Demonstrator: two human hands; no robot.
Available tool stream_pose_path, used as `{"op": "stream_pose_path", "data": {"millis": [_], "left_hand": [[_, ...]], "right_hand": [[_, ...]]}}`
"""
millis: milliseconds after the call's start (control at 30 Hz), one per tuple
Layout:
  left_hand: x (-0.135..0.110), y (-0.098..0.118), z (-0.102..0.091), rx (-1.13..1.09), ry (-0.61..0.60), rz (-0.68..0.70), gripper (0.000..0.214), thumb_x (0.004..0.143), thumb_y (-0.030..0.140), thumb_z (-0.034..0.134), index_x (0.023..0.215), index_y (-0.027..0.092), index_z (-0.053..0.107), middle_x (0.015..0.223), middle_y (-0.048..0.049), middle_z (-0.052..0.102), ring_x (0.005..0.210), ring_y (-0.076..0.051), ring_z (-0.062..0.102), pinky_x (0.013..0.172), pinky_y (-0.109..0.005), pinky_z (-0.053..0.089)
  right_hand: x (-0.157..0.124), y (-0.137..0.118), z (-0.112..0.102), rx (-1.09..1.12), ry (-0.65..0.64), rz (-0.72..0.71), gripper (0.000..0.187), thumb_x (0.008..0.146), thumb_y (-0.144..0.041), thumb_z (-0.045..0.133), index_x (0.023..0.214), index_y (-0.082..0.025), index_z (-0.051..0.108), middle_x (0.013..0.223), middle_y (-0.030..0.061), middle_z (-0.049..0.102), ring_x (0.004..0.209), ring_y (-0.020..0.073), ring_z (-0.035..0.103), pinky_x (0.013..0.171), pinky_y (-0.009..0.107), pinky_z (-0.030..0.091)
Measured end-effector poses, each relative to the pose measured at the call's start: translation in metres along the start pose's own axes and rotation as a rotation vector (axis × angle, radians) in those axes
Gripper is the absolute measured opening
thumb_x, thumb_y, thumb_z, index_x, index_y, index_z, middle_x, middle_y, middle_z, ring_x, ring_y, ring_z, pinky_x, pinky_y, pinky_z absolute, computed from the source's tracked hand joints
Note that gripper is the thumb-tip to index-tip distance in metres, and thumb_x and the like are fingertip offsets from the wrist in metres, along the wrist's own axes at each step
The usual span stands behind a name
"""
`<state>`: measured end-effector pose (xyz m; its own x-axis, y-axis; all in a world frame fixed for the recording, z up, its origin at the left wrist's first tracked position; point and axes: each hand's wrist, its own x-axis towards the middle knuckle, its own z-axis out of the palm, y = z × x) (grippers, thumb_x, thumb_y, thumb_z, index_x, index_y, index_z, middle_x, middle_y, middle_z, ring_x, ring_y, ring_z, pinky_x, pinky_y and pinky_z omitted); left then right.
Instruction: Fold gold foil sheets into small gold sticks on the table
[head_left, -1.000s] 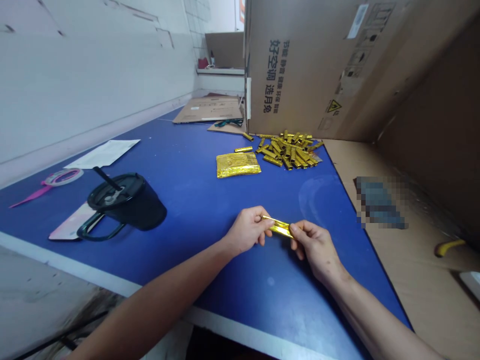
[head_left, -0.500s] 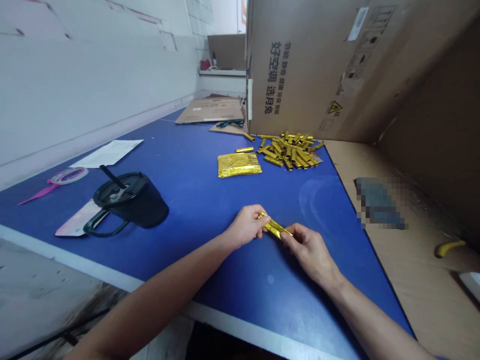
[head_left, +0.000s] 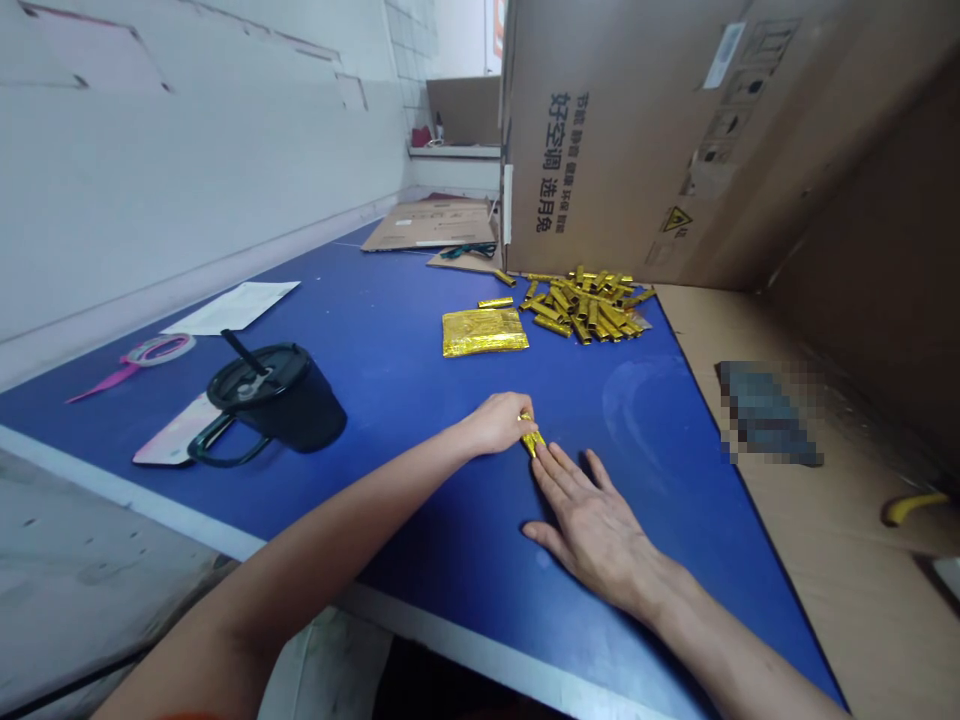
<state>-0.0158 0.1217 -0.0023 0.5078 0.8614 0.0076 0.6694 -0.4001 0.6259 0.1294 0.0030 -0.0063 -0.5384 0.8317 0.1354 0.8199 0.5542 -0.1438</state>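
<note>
Between my hands, on the blue tabletop [head_left: 420, 480], is a small strip of gold foil [head_left: 532, 440]. My left hand [head_left: 501, 422] pinches its far end between thumb and fingers. Flat on the table, my right hand [head_left: 589, 505] has its fingers stretched out and the thumb apart; its fingertips touch the strip's near end and partly cover it. Beyond my hands lies a flat gold foil packet [head_left: 485, 332], with a single gold tube [head_left: 496, 303] just behind it. To the right of the packet is a heap of short gold foil tubes [head_left: 589, 305].
A dark lidded mug [head_left: 289, 400] with a straw stands at left, near a tape roll [head_left: 159, 349] and a white paper sheet [head_left: 232, 308]. A large cardboard box [head_left: 622, 140] rises behind the heap. At right are a blurred dark flat object [head_left: 769, 412] and a banana [head_left: 911, 508].
My right hand has gone from pinching the strip to lying flat with fingers extended. The strip has come down against the table and points more toward me. My left hand still holds it.
</note>
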Motion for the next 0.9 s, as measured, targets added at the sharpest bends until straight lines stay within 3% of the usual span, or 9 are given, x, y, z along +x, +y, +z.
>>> {"op": "stream_pose_path", "data": {"millis": [200, 300, 400, 467, 533, 700, 900], "left_hand": [[-0.007, -0.001, -0.003, 0.171, 0.053, -0.033, 0.014, 0.070, 0.029, 0.051, 0.078, 0.018, 0.055, 0.076, -0.0052, 0.057, 0.071, -0.020, 0.055, 0.065, -0.029, 0.038], [-0.014, 0.005, -0.004, 0.317, 0.146, -0.035, 0.025, 0.070, 0.030, 0.053, 0.090, 0.015, 0.053, 0.090, -0.0096, 0.054, 0.081, -0.023, 0.053, 0.069, -0.032, 0.039], [-0.027, 0.010, -0.002, 0.467, 0.194, 0.124, 0.021, 0.078, 0.023, 0.044, 0.095, 0.015, 0.053, 0.101, -0.0099, 0.053, 0.096, -0.022, 0.048, 0.080, -0.032, 0.036], [-0.039, 0.008, 0.002, 0.473, 0.101, 0.309, 0.026, 0.083, 0.020, 0.034, 0.100, 0.015, 0.053, 0.110, -0.0083, 0.052, 0.104, -0.019, 0.044, 0.089, -0.030, 0.031], [-0.051, 0.003, 0.006, 0.472, 0.022, 0.377, 0.032, 0.086, 0.024, 0.030, 0.111, 0.013, 0.046, 0.117, -0.0086, 0.048, 0.112, -0.017, 0.038, 0.093, -0.031, 0.027], [-0.070, -0.009, 0.008, 0.547, -0.113, 0.396, 0.050, 0.085, 0.039, 0.029, 0.128, 0.014, 0.023, 0.135, -0.0095, 0.025, 0.125, -0.019, 0.015, 0.099, -0.039, 0.015], [-0.070, -0.008, 0.005, 0.571, -0.180, 0.394, 0.052, 0.085, 0.038, 0.027, 0.130, 0.016, 0.015, 0.137, -0.0075, 0.020, 0.126, -0.017, 0.009, 0.100, -0.040, 0.010]], "right_hand": [[0.000, -0.003, -0.001, -0.003, -0.058, -0.036, 0.066, 0.078, -0.055, 0.032, 0.127, -0.011, 0.032, 0.133, 0.0144, 0.028, 0.122, 0.0292, 0.020, 0.096, 0.056, 0.014], [0.000, -0.003, -0.003, -0.004, -0.060, -0.031, 0.067, 0.077, -0.056, 0.032, 0.126, -0.010, 0.033, 0.133, 0.0142, 0.029, 0.122, 0.0298, 0.020, 0.096, 0.056, 0.014], [0.000, -0.004, -0.005, 0.002, -0.064, -0.029, 0.066, 0.078, -0.056, 0.031, 0.126, -0.011, 0.034, 0.133, 0.0141, 0.029, 0.122, 0.0298, 0.021, 0.096, 0.056, 0.014], [0.001, -0.005, -0.006, 0.013, -0.071, -0.033, 0.067, 0.078, -0.056, 0.030, 0.127, -0.011, 0.031, 0.132, 0.0142, 0.031, 0.122, 0.0289, 0.021, 0.096, 0.055, 0.014], [0.001, -0.005, -0.007, 0.020, -0.082, -0.033, 0.068, 0.078, -0.056, 0.030, 0.128, -0.011, 0.029, 0.132, 0.0143, 0.031, 0.122, 0.0276, 0.021, 0.096, 0.054, 0.015], [-0.001, -0.008, -0.007, 0.009, -0.098, -0.027, 0.068, 0.078, -0.055, 0.034, 0.128, -0.009, 0.030, 0.133, 0.0155, 0.028, 0.123, 0.0259, 0.020, 0.098, 0.049, 0.017], [-0.003, -0.012, -0.011, 0.037, -0.143, 0.019, 0.068, 0.077, -0.051, 0.038, 0.128, -0.007, 0.029, 0.133, 0.0162, 0.026, 0.123, 0.0251, 0.019, 0.098, 0.046, 0.021]]}}
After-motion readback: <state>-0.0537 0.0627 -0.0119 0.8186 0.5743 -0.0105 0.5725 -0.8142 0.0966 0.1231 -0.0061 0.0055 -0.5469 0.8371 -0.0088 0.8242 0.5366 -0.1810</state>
